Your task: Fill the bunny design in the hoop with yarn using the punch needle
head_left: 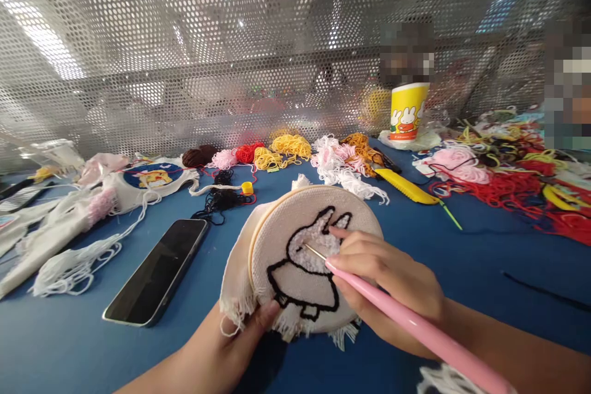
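Note:
My left hand [244,335] grips the lower left edge of a round embroidery hoop [257,234], its fingers mostly hidden behind. Cream cloth [302,288] with frayed edges is stretched in the hoop, tilted towards me. On it is a rabbit figure outlined in black yarn, with white loops filling much of its head and ears. A pink punch needle [401,315] is held pen-like in my right hand [392,274]. Its metal tip meets the cloth within the rabbit's head. One finger rests near the ears. White yarn [446,380] lies below the handle's rear part.
A phone [159,271] lies left of the hoop, near white yarn [83,261]. Coloured yarn bundles [290,146] line the back. A yellow cutter [406,186] and a paper cup [409,112] stand or lie right of centre. Behind rises a perforated metal screen [277,24].

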`<action>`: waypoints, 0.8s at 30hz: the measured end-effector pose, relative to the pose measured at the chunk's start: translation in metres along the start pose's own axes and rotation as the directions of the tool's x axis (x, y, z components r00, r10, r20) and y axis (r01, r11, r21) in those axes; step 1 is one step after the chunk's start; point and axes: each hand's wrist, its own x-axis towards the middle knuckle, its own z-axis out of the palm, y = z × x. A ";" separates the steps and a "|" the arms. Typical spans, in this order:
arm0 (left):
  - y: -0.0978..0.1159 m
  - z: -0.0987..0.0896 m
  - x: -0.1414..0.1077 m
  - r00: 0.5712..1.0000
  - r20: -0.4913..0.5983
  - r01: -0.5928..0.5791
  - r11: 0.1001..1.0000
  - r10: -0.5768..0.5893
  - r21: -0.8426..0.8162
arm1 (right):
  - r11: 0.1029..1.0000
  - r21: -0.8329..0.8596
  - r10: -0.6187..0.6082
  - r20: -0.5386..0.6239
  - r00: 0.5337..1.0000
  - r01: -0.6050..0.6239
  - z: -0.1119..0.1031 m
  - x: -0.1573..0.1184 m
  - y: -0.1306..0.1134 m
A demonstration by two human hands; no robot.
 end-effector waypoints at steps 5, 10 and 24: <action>0.000 0.000 0.001 1.000 -0.004 -0.027 1.000 0.027 0.015 | 0.996 -0.091 -0.016 -0.027 1.000 0.013 0.001 0.002 -0.001; -0.005 0.001 0.001 0.999 -0.007 -0.054 0.997 0.054 0.053 | 0.977 -0.210 0.028 -0.005 1.000 -0.028 -0.004 0.014 -0.001; -0.010 -0.002 0.004 0.997 0.051 -0.066 0.997 0.064 0.038 | 0.984 -0.164 0.020 0.480 0.877 0.067 -0.028 0.049 0.002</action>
